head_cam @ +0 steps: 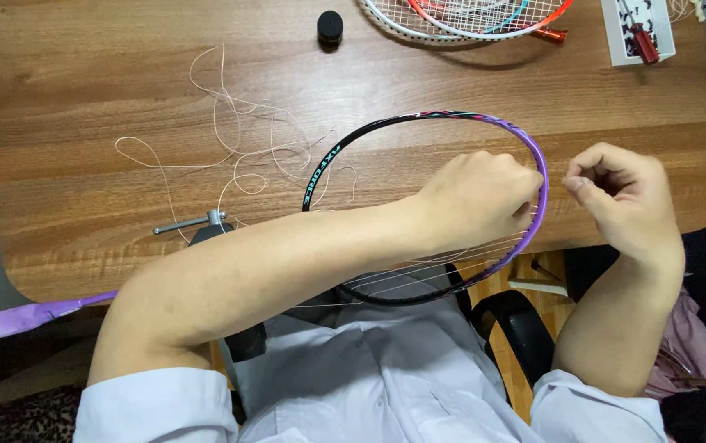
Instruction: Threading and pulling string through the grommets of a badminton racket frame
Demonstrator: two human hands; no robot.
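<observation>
Both hands — left hand [476,197], right hand [623,201] — at racket frame [435,119].

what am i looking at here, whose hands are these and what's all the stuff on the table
There is one picture, taken by a camera worn on a person's head and looking down, so the two bare arms are that person's own. No machine is involved.

The left hand reaches across and grips the purple side of a racket frame, which lies partly on the wooden table and partly over the lap. A few strings run across its lower part.

The right hand is just outside the frame with fingertips pinched together; whether it pinches a string is too fine to tell.

On the table lie loose string, a small black cap, a second strung racket and a white tray with a red tool.
</observation>
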